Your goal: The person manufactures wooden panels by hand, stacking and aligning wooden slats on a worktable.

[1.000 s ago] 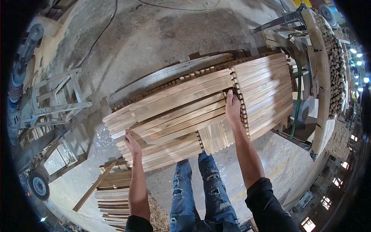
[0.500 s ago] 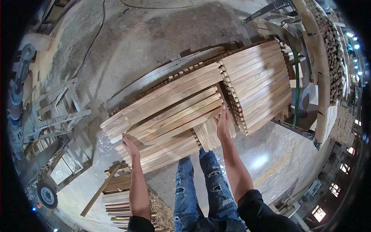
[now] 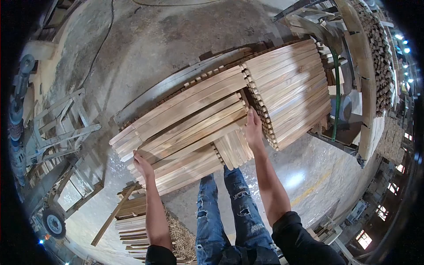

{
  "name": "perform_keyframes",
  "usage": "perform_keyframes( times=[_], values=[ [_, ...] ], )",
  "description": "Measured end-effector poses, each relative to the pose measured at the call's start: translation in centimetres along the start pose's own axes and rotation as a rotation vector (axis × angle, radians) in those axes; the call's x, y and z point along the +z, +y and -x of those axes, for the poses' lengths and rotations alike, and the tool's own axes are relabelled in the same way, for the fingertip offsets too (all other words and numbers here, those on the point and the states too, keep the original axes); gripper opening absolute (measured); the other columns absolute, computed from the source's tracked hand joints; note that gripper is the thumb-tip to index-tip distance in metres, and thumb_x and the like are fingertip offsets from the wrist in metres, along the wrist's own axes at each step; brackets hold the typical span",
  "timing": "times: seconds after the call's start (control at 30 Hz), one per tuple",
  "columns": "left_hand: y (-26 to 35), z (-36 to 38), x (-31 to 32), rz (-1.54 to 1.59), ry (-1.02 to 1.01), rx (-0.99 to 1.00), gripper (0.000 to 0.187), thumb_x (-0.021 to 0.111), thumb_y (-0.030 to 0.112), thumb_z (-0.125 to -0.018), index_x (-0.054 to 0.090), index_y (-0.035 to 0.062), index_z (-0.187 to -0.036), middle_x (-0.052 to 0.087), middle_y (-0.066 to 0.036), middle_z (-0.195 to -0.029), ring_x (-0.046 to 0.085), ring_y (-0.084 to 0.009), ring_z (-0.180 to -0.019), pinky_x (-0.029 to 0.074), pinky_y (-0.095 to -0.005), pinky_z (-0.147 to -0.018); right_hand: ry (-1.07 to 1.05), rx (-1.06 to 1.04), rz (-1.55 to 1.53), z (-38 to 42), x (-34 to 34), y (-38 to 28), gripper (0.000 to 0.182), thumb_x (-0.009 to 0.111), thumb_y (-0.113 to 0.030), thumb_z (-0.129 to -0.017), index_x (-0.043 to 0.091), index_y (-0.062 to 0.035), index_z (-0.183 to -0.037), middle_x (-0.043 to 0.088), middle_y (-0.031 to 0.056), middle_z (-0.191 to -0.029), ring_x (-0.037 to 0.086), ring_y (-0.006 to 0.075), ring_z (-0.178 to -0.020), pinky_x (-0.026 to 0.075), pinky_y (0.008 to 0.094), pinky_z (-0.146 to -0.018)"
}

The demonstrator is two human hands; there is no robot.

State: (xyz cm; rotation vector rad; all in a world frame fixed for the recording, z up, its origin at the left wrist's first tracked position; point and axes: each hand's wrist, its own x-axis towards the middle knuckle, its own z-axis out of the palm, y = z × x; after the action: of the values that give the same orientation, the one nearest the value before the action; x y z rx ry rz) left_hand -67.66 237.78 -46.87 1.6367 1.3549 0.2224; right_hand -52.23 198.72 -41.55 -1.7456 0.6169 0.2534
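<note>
Between my hands lies a group of long wooden strips (image 3: 194, 123), side by side on a larger stack. My left hand (image 3: 143, 165) is closed against the left ends of these strips. At their right ends, my right hand (image 3: 253, 128) presses with its fingers together, thumb side hidden in part. Shorter strips (image 3: 232, 147) lie crosswise below, near my legs. To the right is another wide layer of strips (image 3: 291, 88), with a dark gap between it and the group.
A second wood stack (image 3: 132, 221) with a loose slat (image 3: 112, 216) is at lower left. A metal frame (image 3: 66, 128) and a wheel (image 3: 54, 223) stand left. At right are a green strap (image 3: 337, 97) and a timber beam (image 3: 365, 101).
Both hands have shifted slightly left and up in view; the right hand sits higher against the strip ends. The whole stack also appears a little further left.
</note>
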Motion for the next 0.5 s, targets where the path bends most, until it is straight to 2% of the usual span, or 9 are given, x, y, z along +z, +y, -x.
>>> perform_keyframes(
  times=[0.1, 0.17, 0.2, 0.27, 0.3, 0.37, 0.4, 0.47, 0.5],
  values=[
    [0.5, -0.2, -1.1, 0.016, -0.126, -0.034, 0.057, 0.040, 0.045, -0.095, 0.057, -0.0055, -0.114, 0.061, -0.017, -0.104, 0.055, -0.0246, -0.099, 0.040, -0.0336, -0.089, -0.024, -0.014, 0.030, -0.1, -0.5, -0.4, 0.058, 0.041, -0.041, -0.098, 0.037, 0.0025, -0.137, 0.043, 0.0161, -0.137, 0.041, 0.0236, -0.126, 0.031, 0.0316, -0.105],
    [1.5, 0.6, -1.4, -0.052, -0.082, 0.053, 0.052, 0.042, 0.043, -0.096, 0.058, -0.0037, -0.112, 0.060, -0.017, -0.108, 0.055, -0.0252, -0.100, 0.040, -0.0350, -0.089, 0.071, 0.401, -0.360, 1.2, -0.5, -1.8, 0.062, 0.043, -0.043, -0.097, 0.034, 0.0030, -0.138, 0.040, 0.0185, -0.139, 0.041, 0.0251, -0.126, 0.030, 0.0319, -0.106],
    [2.8, 1.4, -1.5, -0.052, -0.079, 0.060, 0.052, 0.042, 0.043, -0.096, 0.058, -0.0037, -0.112, 0.060, -0.017, -0.108, 0.055, -0.0252, -0.100, 0.040, -0.0350, -0.089, 0.068, 0.400, -0.367, 1.9, -0.5, -1.5, 0.062, 0.043, -0.043, -0.097, 0.034, 0.0030, -0.138, 0.040, 0.0185, -0.139, 0.041, 0.0251, -0.126, 0.030, 0.0319, -0.106],
    [6.3, 4.3, -1.7, -0.392, -0.034, 0.478, 0.050, 0.044, 0.041, -0.096, 0.053, -0.0011, -0.122, 0.056, -0.019, -0.118, 0.053, -0.0287, -0.107, 0.039, -0.0367, -0.092, 0.028, 0.472, -0.405, 3.0, -0.8, 0.0, 0.065, 0.044, -0.045, -0.096, 0.033, 0.0026, -0.139, 0.039, 0.0207, -0.140, 0.041, 0.0264, -0.126, 0.030, 0.0334, -0.107],
    [8.0, 5.4, -1.5, -0.396, -0.034, 0.480, 0.050, 0.044, 0.041, -0.096, 0.053, -0.0011, -0.122, 0.056, -0.019, -0.118, 0.053, -0.0287, -0.107, 0.039, -0.0367, -0.092, 0.028, 0.476, -0.408, 2.7, -0.7, 0.8, 0.065, 0.044, -0.045, -0.096, 0.033, 0.0026, -0.139, 0.039, 0.0207, -0.140, 0.041, 0.0264, -0.126, 0.030, 0.0334, -0.107],
    [10.4, 6.8, -1.3, -0.535, -0.038, 0.599, 0.050, 0.047, 0.039, -0.095, 0.048, 0.0022, -0.129, 0.053, -0.020, -0.123, 0.051, -0.0311, -0.112, 0.040, -0.0392, -0.093, 0.159, -0.156, 0.140, 2.3, 0.0, 0.5, 0.057, 0.044, -0.039, -0.097, 0.038, 0.0036, -0.135, 0.046, 0.0201, -0.134, 0.045, 0.0283, -0.124, 0.036, 0.0361, -0.102],
    [9.3, 6.0, -1.5, -0.542, -0.034, 0.603, 0.050, 0.047, 0.039, -0.095, 0.048, 0.0022, -0.129, 0.053, -0.020, -0.123, 0.051, -0.0311, -0.112, 0.040, -0.0392, -0.093, 0.156, -0.151, 0.132, 2.0, 0.1, -0.7, 0.057, 0.044, -0.039, -0.097, 0.038, 0.0036, -0.135, 0.046, 0.0201, -0.134, 0.045, 0.0283, -0.124, 0.036, 0.0361, -0.102],
    [6.2, 3.4, -1.7, -0.300, -0.086, 0.140, 0.060, 0.046, 0.050, -0.093, 0.046, 0.0025, -0.130, 0.053, -0.018, -0.124, 0.051, -0.0302, -0.112, 0.040, -0.0425, -0.092, 0.013, -0.226, 0.431, 0.5, -0.5, -3.7, 0.060, 0.044, -0.041, -0.096, 0.034, 0.0024, -0.138, 0.044, 0.0185, -0.137, 0.042, 0.0283, -0.127, 0.031, 0.0351, -0.106],
    [6.4, 3.0, -1.8, -0.305, -0.086, 0.141, 0.060, 0.046, 0.050, -0.093, 0.046, 0.0025, -0.130, 0.053, -0.018, -0.124, 0.051, -0.0302, -0.112, 0.040, -0.0425, -0.092, 0.013, -0.222, 0.429, -0.9, -0.3, -3.2, 0.060, 0.044, -0.041, -0.096, 0.034, 0.0024, -0.138, 0.044, 0.0185, -0.137, 0.042, 0.0283, -0.127, 0.031, 0.0351, -0.106]
  ],
)
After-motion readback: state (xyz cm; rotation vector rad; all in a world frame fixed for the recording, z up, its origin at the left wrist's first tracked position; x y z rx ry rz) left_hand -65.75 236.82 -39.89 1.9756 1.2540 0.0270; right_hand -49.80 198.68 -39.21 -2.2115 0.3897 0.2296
